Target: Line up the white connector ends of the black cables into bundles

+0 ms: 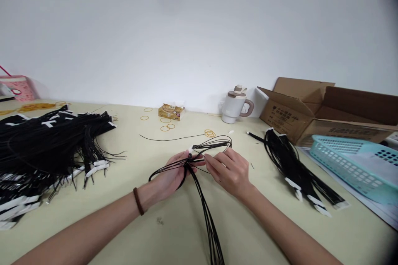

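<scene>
Black, thin-stranded cable bundle (pixel 188 161): gathered at a crossing point in the left-hand grip (pixel 169 178), just left of the right-hand grip (pixel 230 169). The left hand is nearer, in direct contact. From the crossing, the long tail runs toward the wearer and slightly rightward, passing between the forearms; a folded loop extends right, to just above the right-hand knuckles, and a shorter bend lies over the left palm. One white plastic connector (pixel 190 149) sits at the far side of the left-hand grip. Left-hand grip: palm turned up, fingers curled closed around the crossing, supporting the bundle. Right-hand grip: fingers bent, thumb and index tips close together beside the crossing; whether a strand is pinched between them cannot be told. Thin yellow rubber bands (pixel 209 133) rest beyond both grips on the pale yellow-green worktop (pixel 124 223), apart from the fingers.
</scene>
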`<state>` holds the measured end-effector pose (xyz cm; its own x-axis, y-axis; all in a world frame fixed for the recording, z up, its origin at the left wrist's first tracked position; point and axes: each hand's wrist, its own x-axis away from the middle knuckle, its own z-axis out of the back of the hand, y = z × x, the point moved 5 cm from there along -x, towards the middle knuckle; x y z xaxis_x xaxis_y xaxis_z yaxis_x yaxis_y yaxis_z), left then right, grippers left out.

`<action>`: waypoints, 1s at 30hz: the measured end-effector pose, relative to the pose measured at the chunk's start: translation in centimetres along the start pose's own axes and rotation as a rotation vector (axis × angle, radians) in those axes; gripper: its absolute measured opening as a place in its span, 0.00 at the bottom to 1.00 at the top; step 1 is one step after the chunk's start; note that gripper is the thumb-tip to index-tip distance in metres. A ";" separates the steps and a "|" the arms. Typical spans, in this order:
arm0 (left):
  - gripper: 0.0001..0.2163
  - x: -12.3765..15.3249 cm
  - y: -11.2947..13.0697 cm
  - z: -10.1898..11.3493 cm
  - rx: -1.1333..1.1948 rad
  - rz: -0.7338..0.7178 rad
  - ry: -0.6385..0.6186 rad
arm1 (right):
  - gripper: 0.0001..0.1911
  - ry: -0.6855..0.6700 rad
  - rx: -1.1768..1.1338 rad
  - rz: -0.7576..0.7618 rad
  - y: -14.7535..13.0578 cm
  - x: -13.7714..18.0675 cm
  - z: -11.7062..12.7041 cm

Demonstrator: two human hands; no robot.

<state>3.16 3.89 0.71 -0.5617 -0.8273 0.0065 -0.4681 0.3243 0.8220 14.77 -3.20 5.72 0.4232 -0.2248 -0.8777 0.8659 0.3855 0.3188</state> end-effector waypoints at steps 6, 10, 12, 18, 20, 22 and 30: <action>0.08 0.1 0.1 -0.2 -0.018 -0.013 -0.027 | 0.07 -0.037 0.003 0.031 -0.1 0.0 -0.1; 0.08 0.2 0.1 0.0 -0.041 -0.016 -0.020 | 0.06 -0.048 0.012 0.038 0.0 0.0 -0.1; 0.09 0.2 0.0 0.1 -0.059 -0.029 -0.026 | 0.07 -0.054 0.011 0.049 -0.1 0.0 -0.1; 0.10 -0.1 -0.1 0.5 -0.115 -0.081 -0.014 | 0.10 -0.056 0.008 0.097 -0.4 0.2 -0.3; 0.11 -0.1 0.0 0.5 -0.137 -0.091 -0.020 | 0.11 -0.049 0.006 0.106 -0.5 0.4 -0.4; 0.11 0.0 0.1 0.4 -0.162 -0.090 -0.033 | 0.11 -0.041 0.012 0.112 -0.5 0.4 -0.4; 0.09 0.3 0.0 -0.3 -0.190 -0.081 -0.102 | 0.05 -0.016 -0.004 0.065 -0.6 0.0 -0.4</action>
<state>3.20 3.55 0.93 -0.5985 -0.7931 -0.1134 -0.3829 0.1589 0.9100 14.15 -3.06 5.42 0.4827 -0.2134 -0.8494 0.8353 0.4035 0.3733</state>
